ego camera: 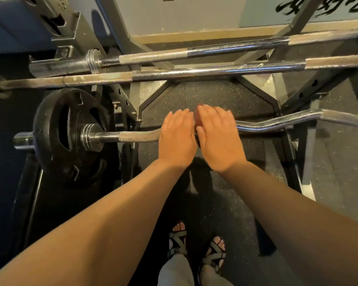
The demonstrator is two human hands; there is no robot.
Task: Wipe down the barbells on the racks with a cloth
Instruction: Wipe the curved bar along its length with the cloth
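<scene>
**Two hands flat on the wavy bar**

The wavy barbell (136, 137) lies left to right on the near side of the rack (298, 93). Its middle is hidden under the left hand (177, 139) and the right hand (218, 139), which sit side by side. Both grips are spread, with the fingers flat and pointing far. A red-brown scrap (199, 120) peeks out between them, too blurry to make out. The bar is shiny metal with a rough patch near the round black weight plate (70, 131) on the left. Its right end is cut off. Two straight barbells (215, 71) lie farther away, over the speckled rubber floor (211, 93).
</scene>
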